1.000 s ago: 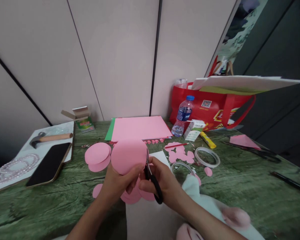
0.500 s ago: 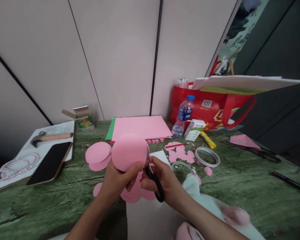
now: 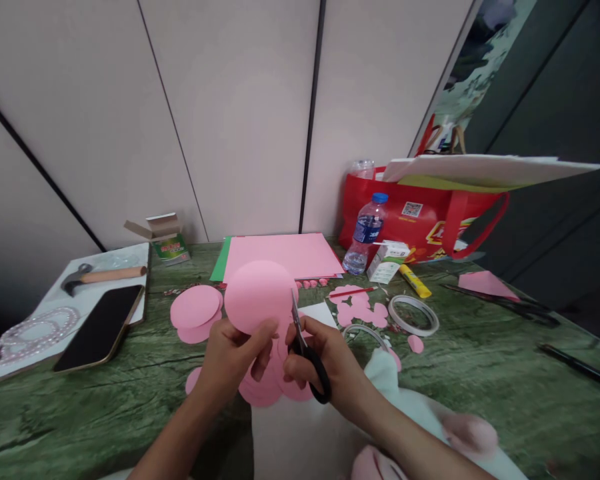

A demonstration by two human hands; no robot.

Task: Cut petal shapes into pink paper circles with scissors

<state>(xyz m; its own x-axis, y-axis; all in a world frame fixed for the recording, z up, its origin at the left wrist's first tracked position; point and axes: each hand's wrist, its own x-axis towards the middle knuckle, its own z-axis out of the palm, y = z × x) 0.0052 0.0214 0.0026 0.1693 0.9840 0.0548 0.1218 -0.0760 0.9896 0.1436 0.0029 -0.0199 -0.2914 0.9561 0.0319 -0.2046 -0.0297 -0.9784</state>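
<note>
Between the thumb and fingers of my left hand [image 3: 235, 353] is a round pink paper disc [image 3: 261, 293], held up over the table. My right hand [image 3: 325, 363] grips black-handled scissors [image 3: 310, 360], whose blades point up at the disc's right edge. Below my hands lie more pink paper circles [image 3: 261, 392], partly hidden by my fingers. To the left, overlapping pink circles [image 3: 196, 307] rest on the green table [image 3: 145, 413]. Pink flower-shaped cutouts [image 3: 357, 310] lie to the right of my hands.
Pink sheets [image 3: 285, 253] lie at the back. A bottle [image 3: 367, 233], small carton [image 3: 387, 261], red bag [image 3: 405, 213], glue stick [image 3: 415, 281] and tape roll [image 3: 414, 315] are on the right. A phone [image 3: 100, 327] and hammer [image 3: 105, 275] lie left.
The disc has tilted up to face the camera slightly more. The scissors have shifted a little down and right, and their blades overlap the disc's edge less.
</note>
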